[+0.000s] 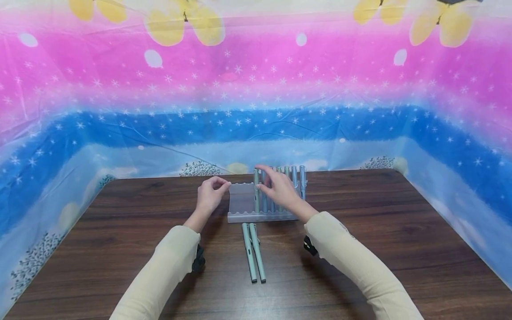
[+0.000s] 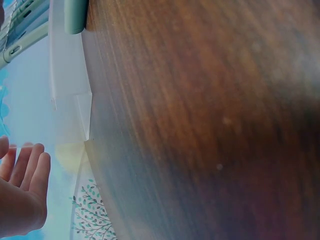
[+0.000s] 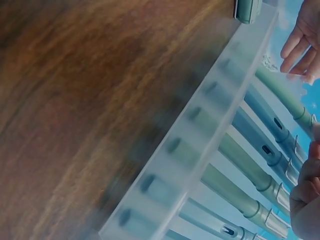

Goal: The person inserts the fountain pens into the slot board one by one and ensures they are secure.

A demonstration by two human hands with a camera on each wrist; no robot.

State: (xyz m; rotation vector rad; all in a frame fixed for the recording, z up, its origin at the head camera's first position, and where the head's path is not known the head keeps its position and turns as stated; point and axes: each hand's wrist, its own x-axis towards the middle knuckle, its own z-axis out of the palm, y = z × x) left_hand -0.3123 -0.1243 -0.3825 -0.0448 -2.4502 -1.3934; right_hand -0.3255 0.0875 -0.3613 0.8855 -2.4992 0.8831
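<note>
A clear pen rack (image 1: 242,200) stands on the table with a row of capped green and blue pens leaning in its right part. My left hand (image 1: 210,193) pinches the rack's upper left corner between thumb and fingers. At the left end of the row, my right hand (image 1: 282,191) holds a green pen (image 1: 257,198) near its cap, the index finger by its top. This pen's lower end sits in a notch of the rack. The right wrist view shows the green pen (image 3: 280,92) beside a blue pen (image 3: 267,115); part of the right hand (image 3: 307,185) is cut off there.
Two green pens (image 1: 257,255) lie side by side on the dark wooden table (image 1: 340,266), in front of the rack. A patterned pink and blue cloth (image 1: 256,120) surrounds the table's back and sides. Bands with black devices circle both wrists.
</note>
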